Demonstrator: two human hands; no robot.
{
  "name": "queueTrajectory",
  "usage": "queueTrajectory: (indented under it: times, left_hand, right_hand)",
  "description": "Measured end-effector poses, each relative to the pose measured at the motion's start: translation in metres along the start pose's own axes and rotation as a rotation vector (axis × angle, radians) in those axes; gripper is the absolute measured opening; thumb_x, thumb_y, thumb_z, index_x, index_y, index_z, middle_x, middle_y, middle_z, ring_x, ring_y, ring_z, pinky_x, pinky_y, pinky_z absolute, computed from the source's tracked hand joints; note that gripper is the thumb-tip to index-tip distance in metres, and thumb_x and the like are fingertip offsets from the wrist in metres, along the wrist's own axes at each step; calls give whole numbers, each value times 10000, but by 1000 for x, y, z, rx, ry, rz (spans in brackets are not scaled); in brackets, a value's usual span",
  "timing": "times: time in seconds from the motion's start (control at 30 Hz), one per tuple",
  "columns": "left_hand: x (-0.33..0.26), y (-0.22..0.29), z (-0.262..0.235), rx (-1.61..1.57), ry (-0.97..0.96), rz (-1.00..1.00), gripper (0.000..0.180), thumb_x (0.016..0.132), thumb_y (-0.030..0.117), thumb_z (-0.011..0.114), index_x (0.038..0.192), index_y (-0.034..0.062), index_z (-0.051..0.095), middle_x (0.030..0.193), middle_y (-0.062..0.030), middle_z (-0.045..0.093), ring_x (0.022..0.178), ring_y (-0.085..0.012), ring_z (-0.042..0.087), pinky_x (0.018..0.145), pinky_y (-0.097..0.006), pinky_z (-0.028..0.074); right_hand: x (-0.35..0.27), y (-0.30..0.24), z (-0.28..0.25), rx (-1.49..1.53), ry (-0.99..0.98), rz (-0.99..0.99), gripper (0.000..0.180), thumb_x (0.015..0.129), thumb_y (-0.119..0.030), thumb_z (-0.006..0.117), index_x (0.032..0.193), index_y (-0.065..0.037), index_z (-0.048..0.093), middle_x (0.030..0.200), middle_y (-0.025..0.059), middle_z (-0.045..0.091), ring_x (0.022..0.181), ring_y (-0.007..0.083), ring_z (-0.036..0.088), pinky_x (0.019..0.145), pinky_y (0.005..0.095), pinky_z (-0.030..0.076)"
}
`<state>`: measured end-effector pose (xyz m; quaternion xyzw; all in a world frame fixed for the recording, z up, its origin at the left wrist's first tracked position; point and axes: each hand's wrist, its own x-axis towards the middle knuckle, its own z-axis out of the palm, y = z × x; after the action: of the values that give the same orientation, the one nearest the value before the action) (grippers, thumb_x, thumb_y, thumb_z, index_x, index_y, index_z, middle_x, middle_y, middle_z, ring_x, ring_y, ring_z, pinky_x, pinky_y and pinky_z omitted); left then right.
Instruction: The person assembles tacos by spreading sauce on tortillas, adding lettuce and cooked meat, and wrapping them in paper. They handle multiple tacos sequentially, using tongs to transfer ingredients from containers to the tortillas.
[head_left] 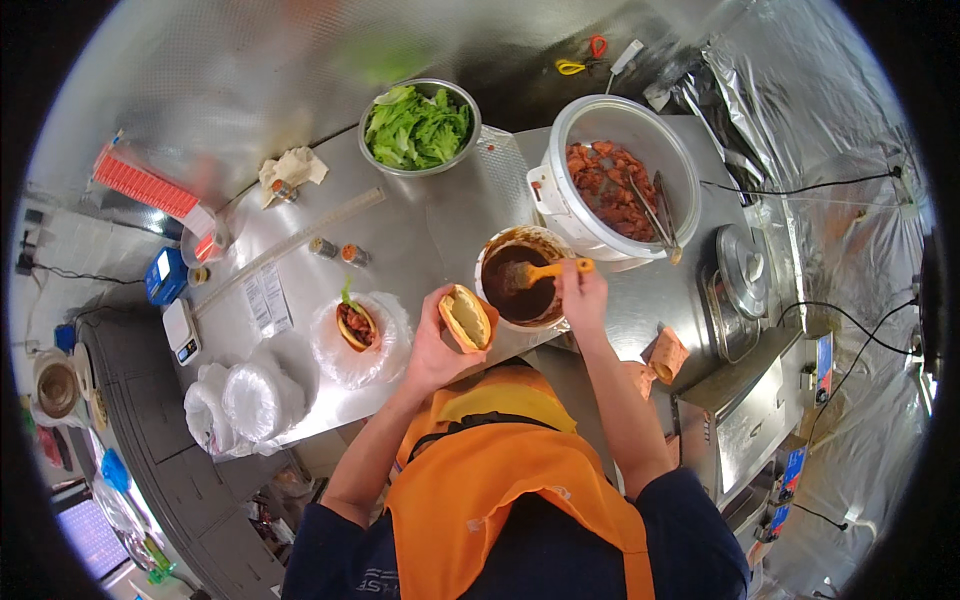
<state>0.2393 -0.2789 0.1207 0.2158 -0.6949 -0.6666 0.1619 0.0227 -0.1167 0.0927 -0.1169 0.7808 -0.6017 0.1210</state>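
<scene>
My left hand [430, 352] is wrapped around a split bread bun [466, 320] in a brown paper sleeve, its opening facing up and showing a pale inside. My right hand [586, 300] grips the orange-yellow handle of a basting brush [548, 270]. The brush head rests in dark brown sauce [508, 300] inside a round white bucket [484, 240] with smeared walls. To the left of the bun, a filled bun [356, 327] with meat and a lettuce leaf sits on a round holder lined with clear plastic [385, 368].
A steel bowl [424, 172] of chopped lettuce stands at the back. Right of it, a big white tub [560, 135] holds reddish meat pieces and metal tongs [650, 212]. Two small shakers [354, 255], plastic bags [262, 398], a scale [181, 330] and paper sleeves [666, 355] lie around.
</scene>
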Motion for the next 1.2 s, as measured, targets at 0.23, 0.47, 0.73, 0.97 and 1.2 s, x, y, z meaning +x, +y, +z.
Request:
queueTrajectory:
  times: [0.23, 0.47, 0.73, 0.97, 1.2]
  left_hand:
    - [41, 11, 14, 172, -82, 74, 1078, 678, 101, 967, 1550, 48, 337, 1425, -131, 542, 1307, -230, 581, 1125, -407, 489]
    - [59, 31, 40, 342, -69, 385, 962, 669, 0, 882, 1503, 22, 402, 1405, -173, 497, 1289, -343, 565, 1120, -395, 469]
    - [49, 3, 27, 128, -36, 259, 1008, 679, -4, 901, 1533, 18, 366, 1437, -175, 454, 1304, -336, 549, 1111, -387, 468]
    - [50, 9, 15, 194, -35, 285, 1031, 670, -4, 903, 1547, 24, 362, 1441, -174, 460, 1318, -324, 547, 1107, -389, 476]
    - [49, 6, 14, 181, -12, 209, 1068, 654, -6, 897, 1562, 35, 336, 1463, -147, 466, 1348, -285, 535, 1134, -394, 473]
  right_hand:
    - [-21, -85, -67, 335, 118, 20, 255, 1094, -215, 595, 1083, 3, 728, 705, -30, 593, 581, 29, 483, 516, 204, 364]
    - [-45, -134, -26, -176, -284, -479, 108, 999, -111, 690, 1063, -25, 703, 744, 118, 689, 616, 234, 699, 588, 323, 552]
    - [-41, -156, -19, -208, -274, -563, 101, 983, -127, 697, 1022, -34, 686, 780, 139, 715, 646, 326, 706, 591, 410, 566]
    - [-32, -156, -6, -332, -264, -561, 108, 986, -147, 694, 987, -39, 683, 722, 135, 695, 607, 311, 699, 557, 388, 553]
    - [-28, -149, -1, -328, -330, -506, 119, 983, -156, 699, 971, -38, 688, 690, 138, 679, 579, 303, 690, 545, 382, 550]
